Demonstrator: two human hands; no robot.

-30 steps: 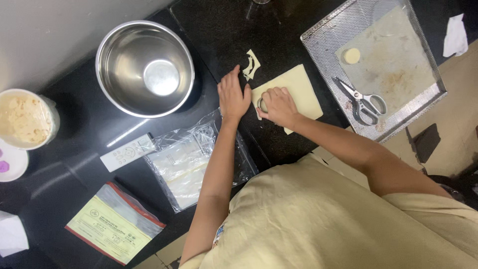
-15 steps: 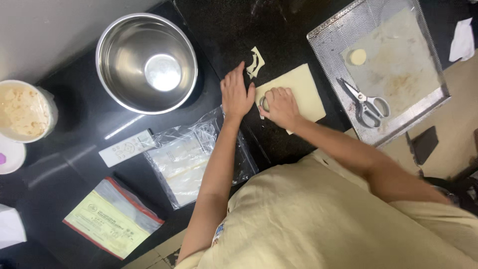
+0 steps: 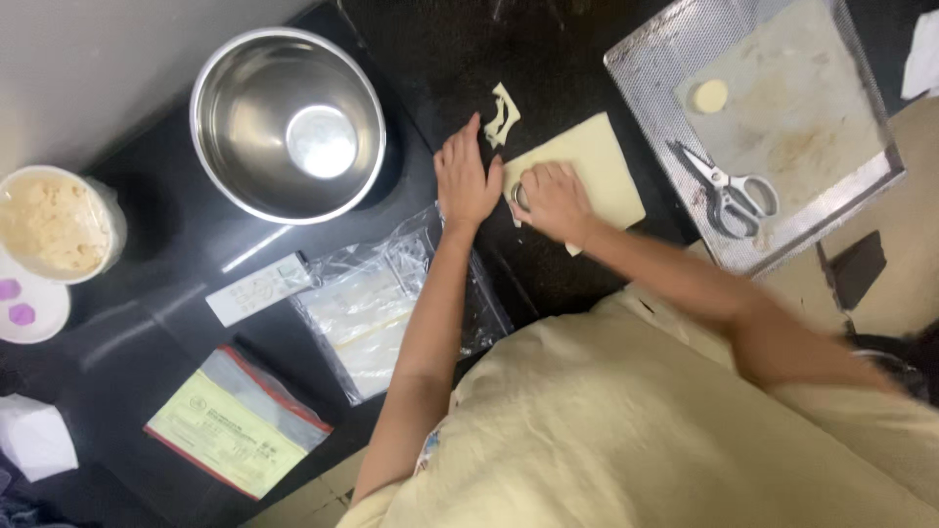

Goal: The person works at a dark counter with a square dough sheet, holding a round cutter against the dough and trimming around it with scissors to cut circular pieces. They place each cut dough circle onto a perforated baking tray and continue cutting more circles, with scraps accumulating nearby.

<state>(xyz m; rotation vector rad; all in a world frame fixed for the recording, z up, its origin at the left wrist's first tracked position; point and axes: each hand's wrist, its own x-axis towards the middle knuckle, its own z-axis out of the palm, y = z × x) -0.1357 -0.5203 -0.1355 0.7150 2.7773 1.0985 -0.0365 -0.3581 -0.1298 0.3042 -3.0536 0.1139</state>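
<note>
A pale yellow dough sheet (image 3: 597, 166) lies flat on the black counter (image 3: 440, 59). My right hand (image 3: 556, 200) presses a round metal cutter (image 3: 516, 196) down on the sheet's near left corner; most of the cutter is hidden under my fingers. My left hand (image 3: 466, 178) lies flat on the counter just left of the sheet, fingers together, holding nothing. A small scrap of cut dough (image 3: 504, 115) rests beyond my left hand's fingertips. One round dough disc (image 3: 710, 96) sits on the metal baking tray (image 3: 646, 68).
Scissors (image 3: 729, 191) lie on the tray's paper liner. A steel mixing bowl (image 3: 288, 122) stands at the left. A tub of crumbly filling (image 3: 57, 223), clear plastic bags (image 3: 377, 303), a labelled zip bag (image 3: 235, 420) and a white tissue (image 3: 34, 437) are nearby.
Both hands stay on the dough's corner with hardly any shift. The view itself has drifted slightly.
</note>
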